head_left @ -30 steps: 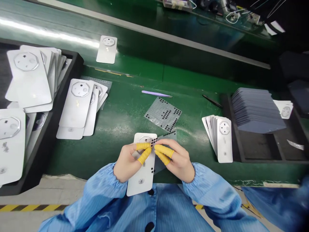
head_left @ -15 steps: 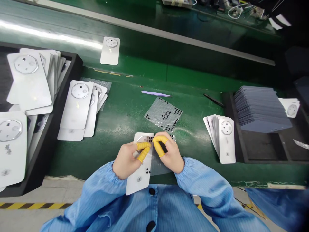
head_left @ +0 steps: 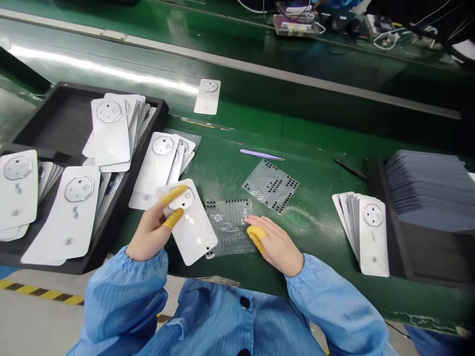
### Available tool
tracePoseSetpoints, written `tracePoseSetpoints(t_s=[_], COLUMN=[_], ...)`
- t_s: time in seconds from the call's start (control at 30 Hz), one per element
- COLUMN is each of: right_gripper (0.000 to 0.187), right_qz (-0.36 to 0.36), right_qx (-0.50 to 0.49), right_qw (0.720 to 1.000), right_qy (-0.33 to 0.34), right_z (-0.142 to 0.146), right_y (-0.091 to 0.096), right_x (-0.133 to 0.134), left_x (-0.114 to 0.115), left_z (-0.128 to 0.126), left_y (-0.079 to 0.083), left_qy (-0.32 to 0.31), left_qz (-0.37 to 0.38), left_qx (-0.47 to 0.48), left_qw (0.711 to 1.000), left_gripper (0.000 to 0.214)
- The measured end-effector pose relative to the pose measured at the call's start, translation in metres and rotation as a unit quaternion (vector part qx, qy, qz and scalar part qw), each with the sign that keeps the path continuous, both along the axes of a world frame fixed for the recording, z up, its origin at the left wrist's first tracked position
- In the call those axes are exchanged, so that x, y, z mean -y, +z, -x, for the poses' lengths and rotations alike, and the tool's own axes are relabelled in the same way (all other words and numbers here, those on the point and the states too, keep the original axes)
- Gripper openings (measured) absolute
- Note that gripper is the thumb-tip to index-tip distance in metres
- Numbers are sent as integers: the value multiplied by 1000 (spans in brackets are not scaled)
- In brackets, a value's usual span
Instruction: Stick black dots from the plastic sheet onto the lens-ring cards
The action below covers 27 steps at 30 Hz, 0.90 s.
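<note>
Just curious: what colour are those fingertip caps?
Yellow; head view shows the finger caps best, on the left hand gripping the white cover.

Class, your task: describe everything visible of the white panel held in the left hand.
The white panel is a thin, glossy, round-cornered rectangle, plastic-looking, with a silvery octagonal ring near its upper end and small marks lower down. It is held tilted over the green bench, its lower corner overlapping a clear dotted sheet. The left hand pinches its upper left edge with yellow-capped fingers.

White panel (head_left: pixel 191 225) — yellow finger cots (head_left: pixel 172 195); green mat (head_left: pixel 315 222); blue sleeves (head_left: pixel 126 291); black-dotted film (head_left: pixel 228 225).
</note>
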State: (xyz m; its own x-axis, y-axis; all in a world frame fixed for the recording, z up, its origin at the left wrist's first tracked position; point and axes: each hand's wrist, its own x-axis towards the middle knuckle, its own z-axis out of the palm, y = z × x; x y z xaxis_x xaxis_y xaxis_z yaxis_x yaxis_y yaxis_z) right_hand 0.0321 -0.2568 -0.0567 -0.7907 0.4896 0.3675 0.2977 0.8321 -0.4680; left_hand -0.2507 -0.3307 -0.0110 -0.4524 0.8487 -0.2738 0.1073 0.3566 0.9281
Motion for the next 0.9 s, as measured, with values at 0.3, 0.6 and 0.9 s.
tracePoseSetpoints(t_s=[0.3, 0.6, 0.9], right_gripper=[32, 26, 31], right_qz=[-38, -92, -68], right_qx=[-140, -87, -77], right_qw=[974, 989, 992], right_qy=[-173, -77, -75], right_z=[5, 8, 0], right_y=[55, 74, 69], right_x=[4, 18, 17], left_x=[9, 5, 11], left_z=[-82, -117, -116], left_y=[36, 40, 31], left_qy=[-22, -153, -195], left_qz=[-81, -157, -177], left_qx=[27, -71, -117], left_qw=[996, 973, 958], left_gripper=[40, 14, 29])
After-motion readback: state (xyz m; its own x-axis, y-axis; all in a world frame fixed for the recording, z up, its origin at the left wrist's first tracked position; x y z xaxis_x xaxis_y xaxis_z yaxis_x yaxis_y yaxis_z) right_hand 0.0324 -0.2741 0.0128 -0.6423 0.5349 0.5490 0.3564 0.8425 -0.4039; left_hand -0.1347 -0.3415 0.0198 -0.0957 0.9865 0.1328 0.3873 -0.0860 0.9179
